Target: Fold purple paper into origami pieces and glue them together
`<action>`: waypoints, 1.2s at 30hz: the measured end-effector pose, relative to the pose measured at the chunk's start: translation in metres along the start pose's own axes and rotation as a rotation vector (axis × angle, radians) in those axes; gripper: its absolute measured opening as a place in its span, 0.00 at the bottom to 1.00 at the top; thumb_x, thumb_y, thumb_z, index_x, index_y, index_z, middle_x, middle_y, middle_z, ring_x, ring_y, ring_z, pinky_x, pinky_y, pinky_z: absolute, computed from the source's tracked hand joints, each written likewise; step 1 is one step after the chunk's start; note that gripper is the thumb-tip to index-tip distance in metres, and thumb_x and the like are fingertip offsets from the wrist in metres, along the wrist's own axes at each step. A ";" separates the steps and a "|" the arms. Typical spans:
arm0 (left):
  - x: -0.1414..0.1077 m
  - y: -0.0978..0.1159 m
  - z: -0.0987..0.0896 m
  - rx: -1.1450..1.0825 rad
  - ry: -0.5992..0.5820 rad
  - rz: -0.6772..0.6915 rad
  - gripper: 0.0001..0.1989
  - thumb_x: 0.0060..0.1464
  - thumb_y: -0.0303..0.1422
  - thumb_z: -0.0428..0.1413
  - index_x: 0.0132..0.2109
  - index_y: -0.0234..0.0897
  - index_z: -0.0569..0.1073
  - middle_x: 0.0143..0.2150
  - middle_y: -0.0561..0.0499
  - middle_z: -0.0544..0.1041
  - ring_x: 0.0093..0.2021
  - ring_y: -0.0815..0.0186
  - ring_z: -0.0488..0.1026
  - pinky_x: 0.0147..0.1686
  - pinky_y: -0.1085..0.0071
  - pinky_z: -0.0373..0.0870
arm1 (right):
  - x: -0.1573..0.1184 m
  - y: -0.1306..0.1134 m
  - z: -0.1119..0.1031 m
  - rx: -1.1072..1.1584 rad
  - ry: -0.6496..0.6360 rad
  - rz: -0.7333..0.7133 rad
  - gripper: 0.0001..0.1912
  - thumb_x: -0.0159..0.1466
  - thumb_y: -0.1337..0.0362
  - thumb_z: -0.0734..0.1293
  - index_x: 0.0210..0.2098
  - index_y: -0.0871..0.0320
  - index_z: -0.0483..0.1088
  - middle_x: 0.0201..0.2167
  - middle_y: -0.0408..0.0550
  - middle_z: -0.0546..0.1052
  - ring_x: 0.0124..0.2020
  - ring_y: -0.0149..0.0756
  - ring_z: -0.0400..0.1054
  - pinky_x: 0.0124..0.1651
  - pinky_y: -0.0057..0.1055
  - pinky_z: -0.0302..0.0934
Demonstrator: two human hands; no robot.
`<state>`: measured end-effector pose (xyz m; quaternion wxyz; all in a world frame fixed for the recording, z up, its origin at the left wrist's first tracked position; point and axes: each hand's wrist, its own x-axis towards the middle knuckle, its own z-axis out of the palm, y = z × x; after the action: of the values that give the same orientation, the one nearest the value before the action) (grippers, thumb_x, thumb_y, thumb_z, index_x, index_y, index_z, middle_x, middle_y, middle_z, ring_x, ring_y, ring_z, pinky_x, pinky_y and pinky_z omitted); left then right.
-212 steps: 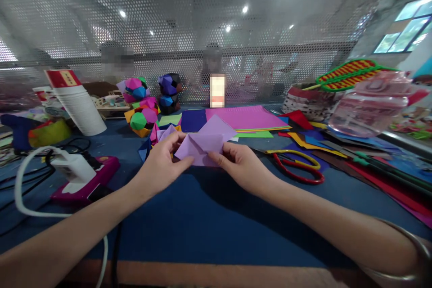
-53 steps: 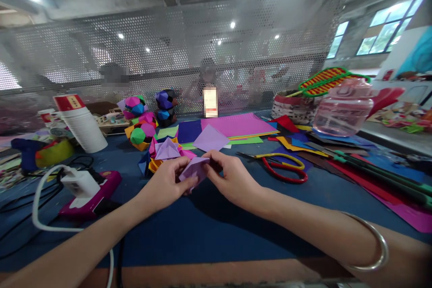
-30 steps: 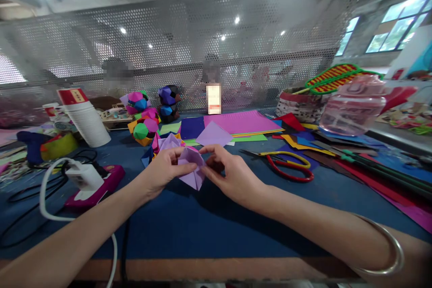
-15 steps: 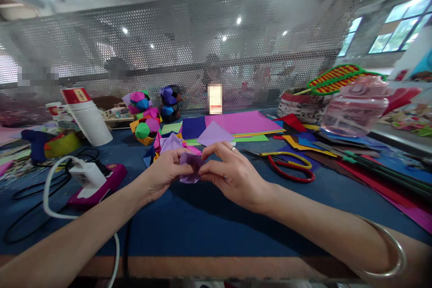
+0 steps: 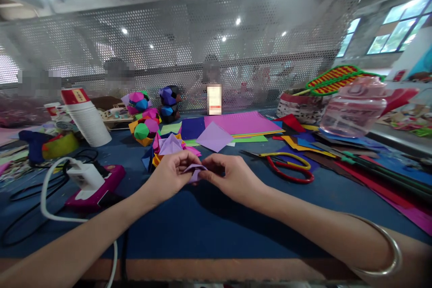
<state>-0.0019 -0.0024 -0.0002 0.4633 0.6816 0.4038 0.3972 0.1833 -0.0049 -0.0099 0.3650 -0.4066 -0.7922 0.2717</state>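
A small folded piece of lilac paper [image 5: 195, 173] is held up between both hands above the blue tabletop. My left hand [image 5: 173, 171] pinches its left side, with the fingers curled behind it. On the right edge, my right hand [image 5: 232, 174] presses the paper between thumb and fingers; part of the paper is hidden by them. Just behind the left hand sits a folded lilac paper piece [image 5: 170, 145] among several colourful folded pieces. Beyond the right hand lies a flat lilac square sheet [image 5: 215, 137].
Scissors [image 5: 286, 164] with red and yellow handles lie right of my hands. Pink sheets [image 5: 243, 122] are stacked at the back. Left stand a purple power strip [image 5: 114, 179] with cables and stacked paper cups [image 5: 91, 121]. A pink bottle [image 5: 353, 110] stands at the right, near coloured paper strips.
The lilac paper has gone from an opened, cupped shape to a flatter, more closed fold. My right hand has turned, its thumb now pressing on the paper; the flat lilac sheet is less covered.
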 end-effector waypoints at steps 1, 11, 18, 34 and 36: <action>-0.001 0.000 0.001 0.007 0.006 0.005 0.10 0.47 0.27 0.59 0.39 0.34 0.70 0.35 0.51 0.75 0.33 0.67 0.74 0.34 0.71 0.75 | 0.001 0.000 -0.001 -0.004 -0.004 0.007 0.06 0.62 0.61 0.68 0.34 0.58 0.74 0.25 0.42 0.75 0.26 0.30 0.65 0.30 0.28 0.56; -0.003 0.004 0.002 -0.025 -0.056 0.034 0.17 0.57 0.31 0.52 0.53 0.34 0.65 0.42 0.48 0.75 0.37 0.67 0.74 0.37 0.71 0.74 | 0.001 -0.001 -0.001 0.014 0.093 -0.006 0.05 0.61 0.66 0.67 0.29 0.60 0.72 0.24 0.41 0.75 0.24 0.28 0.64 0.28 0.25 0.55; -0.001 -0.008 0.004 0.293 -0.093 -0.016 0.10 0.61 0.35 0.46 0.44 0.34 0.67 0.24 0.55 0.68 0.20 0.70 0.66 0.20 0.75 0.62 | -0.001 0.003 0.002 0.034 0.066 -0.021 0.04 0.61 0.66 0.66 0.30 0.58 0.69 0.24 0.40 0.74 0.25 0.28 0.65 0.28 0.25 0.55; -0.008 -0.003 0.005 0.540 0.090 0.269 0.09 0.59 0.29 0.48 0.45 0.37 0.70 0.37 0.51 0.74 0.38 0.63 0.71 0.39 0.70 0.65 | -0.001 0.000 0.003 0.043 0.069 -0.042 0.04 0.63 0.64 0.64 0.33 0.58 0.66 0.26 0.43 0.74 0.26 0.32 0.66 0.29 0.28 0.55; -0.005 -0.004 0.004 0.430 0.057 0.254 0.08 0.60 0.31 0.50 0.45 0.36 0.70 0.38 0.50 0.73 0.38 0.64 0.70 0.39 0.71 0.65 | 0.000 0.003 0.003 0.056 0.082 -0.032 0.04 0.63 0.64 0.63 0.34 0.58 0.66 0.26 0.44 0.74 0.27 0.32 0.66 0.30 0.28 0.55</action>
<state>-0.0005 -0.0071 -0.0056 0.2423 0.7982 0.4030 0.3765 0.1817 -0.0036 -0.0137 0.4127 -0.3945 -0.7751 0.2708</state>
